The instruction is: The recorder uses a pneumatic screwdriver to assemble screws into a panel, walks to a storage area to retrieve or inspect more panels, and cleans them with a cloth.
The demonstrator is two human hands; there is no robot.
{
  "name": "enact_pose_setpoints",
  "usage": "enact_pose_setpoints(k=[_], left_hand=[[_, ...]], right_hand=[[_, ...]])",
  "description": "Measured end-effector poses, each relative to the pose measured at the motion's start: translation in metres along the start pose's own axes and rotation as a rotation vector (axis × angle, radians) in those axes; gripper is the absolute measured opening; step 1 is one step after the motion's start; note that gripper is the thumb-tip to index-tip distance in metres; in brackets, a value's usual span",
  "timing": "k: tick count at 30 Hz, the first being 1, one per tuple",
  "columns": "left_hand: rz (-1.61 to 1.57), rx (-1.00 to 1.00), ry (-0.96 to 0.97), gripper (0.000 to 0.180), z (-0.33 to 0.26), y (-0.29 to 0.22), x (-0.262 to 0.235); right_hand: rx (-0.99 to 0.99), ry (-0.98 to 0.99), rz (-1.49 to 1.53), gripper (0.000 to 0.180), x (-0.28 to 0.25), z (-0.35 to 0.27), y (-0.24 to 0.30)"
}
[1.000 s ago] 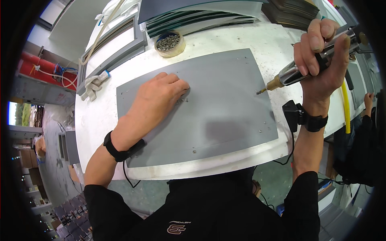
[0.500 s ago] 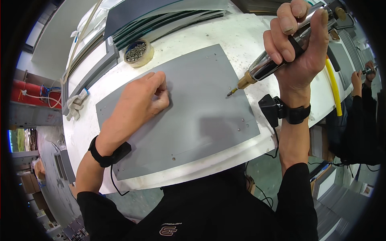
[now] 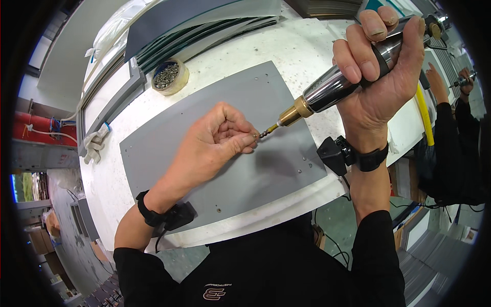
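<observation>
Left hand (image 3: 212,140), moved rightward, pinches a screw (image 3: 255,136) over open panel (image 3: 271,174); right hand (image 3: 381,84) grips driver (image 3: 327,90) crossing its edge.

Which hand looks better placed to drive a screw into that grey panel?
Probably the right hand: it grips the power driver, whose bit reaches over the grey panel. The left hand has no tool; it pinches something tiny by the bit's tip.

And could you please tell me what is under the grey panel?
White tabletop shows around the grey panel, which seems to rest on it; whatever lies directly beneath is covered and cannot be seen.
</observation>
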State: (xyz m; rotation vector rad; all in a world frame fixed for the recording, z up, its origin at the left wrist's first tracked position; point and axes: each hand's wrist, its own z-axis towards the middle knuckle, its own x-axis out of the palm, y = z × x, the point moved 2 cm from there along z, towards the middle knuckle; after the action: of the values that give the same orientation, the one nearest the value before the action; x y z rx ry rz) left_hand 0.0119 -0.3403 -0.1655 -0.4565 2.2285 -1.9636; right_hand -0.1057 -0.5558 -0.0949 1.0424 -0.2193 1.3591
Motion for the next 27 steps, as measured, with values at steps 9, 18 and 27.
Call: enact_pose_setpoints(k=[9,18,27], left_hand=[[-0.117,-0.065,0.004,0.02,0.0,0.003,0.006],[-0.173,-0.128,-0.009,0.021,0.002,0.004,0.012],[0.383,0.138,-0.183,0.017,0.042,-0.002,0.007]], right_hand=[[0.116,0.197,0.073,0.035,-0.002,-0.001,0.01],[0.113,0.265,0.085,0.035,-0.006,0.001,0.011],[0.04,0.166,-0.222,0.039,0.024,0.024,-0.017]])
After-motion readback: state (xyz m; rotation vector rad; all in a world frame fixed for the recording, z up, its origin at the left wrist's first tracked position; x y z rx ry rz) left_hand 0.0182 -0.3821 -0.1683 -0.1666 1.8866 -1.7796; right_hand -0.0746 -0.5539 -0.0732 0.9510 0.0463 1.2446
